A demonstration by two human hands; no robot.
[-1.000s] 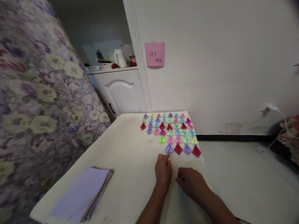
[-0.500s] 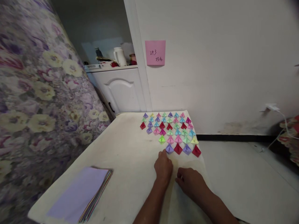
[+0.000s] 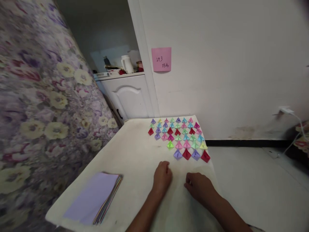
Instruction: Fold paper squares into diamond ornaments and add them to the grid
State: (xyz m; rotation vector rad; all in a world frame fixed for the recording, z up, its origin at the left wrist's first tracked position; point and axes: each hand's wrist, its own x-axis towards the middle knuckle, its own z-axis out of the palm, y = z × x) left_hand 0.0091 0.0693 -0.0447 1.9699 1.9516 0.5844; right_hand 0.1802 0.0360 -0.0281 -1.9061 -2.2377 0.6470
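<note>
My left hand (image 3: pixel 163 178) is just above or on the cream tabletop (image 3: pixel 135 151), its fingers curled in with nothing showing in them. Ahead of it, a short gap away, lies a purple folded paper piece (image 3: pixel 178 154). My right hand (image 3: pixel 200 187) is also closed, the thumb bent toward the fingers, nearer the right edge; no object shows in it. Several small folded paper pieces, such as a red one (image 3: pixel 186 154) and a lime green one (image 3: pixel 170 145), form rows across the far right of the table. A stack of coloured paper (image 3: pixel 93 196), purple on top, lies at the left.
A floral curtain (image 3: pixel 48 122) hangs along the left side. Behind the table are a white cabinet (image 3: pixel 130 100), with a white jug (image 3: pixel 127 64) on its ledge, and a wall with a pink note (image 3: pixel 161 59). A plug with a cable (image 3: pixel 286 110) is at the right.
My left hand has drawn back from the purple folded piece, toward me and to the left. My right hand stays nearly in place. The whole view has shifted slightly.
</note>
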